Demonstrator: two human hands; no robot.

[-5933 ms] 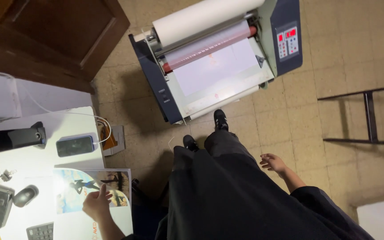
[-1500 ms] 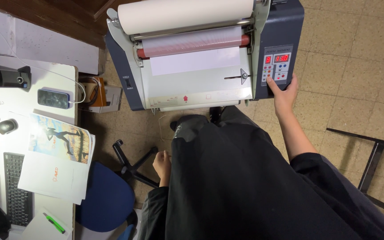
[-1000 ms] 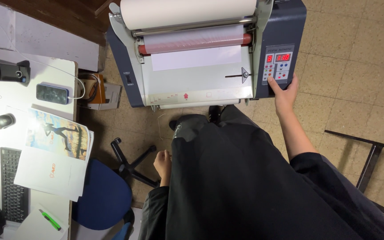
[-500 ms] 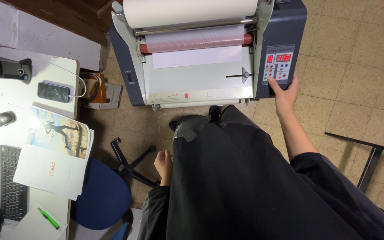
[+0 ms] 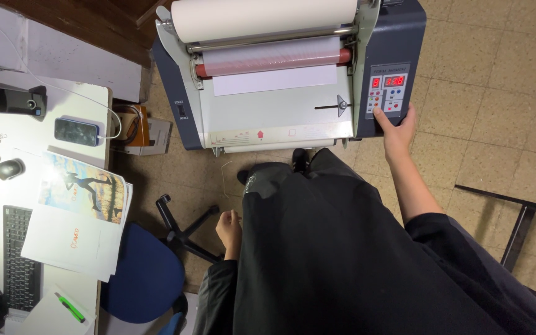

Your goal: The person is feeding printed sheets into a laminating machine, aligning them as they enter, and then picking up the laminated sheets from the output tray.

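A tiled floor [image 5: 491, 93] spreads under a roll laminator [image 5: 280, 74] standing just in front of a person in black clothes. The right hand [image 5: 397, 127] rests on the machine's control panel [image 5: 387, 92], thumb on a button, other fingers curled around the panel's lower edge. The left hand [image 5: 229, 226] hangs loosely curled at the person's side, holding nothing, above a blue office chair [image 5: 147, 273]. A white sheet [image 5: 274, 80] lies below the red roller [image 5: 268, 62]. At left, a desk [image 5: 32, 130] carries a printed poster [image 5: 82, 217], 1 phone [image 5: 77, 131] and a keyboard [image 5: 17, 257].
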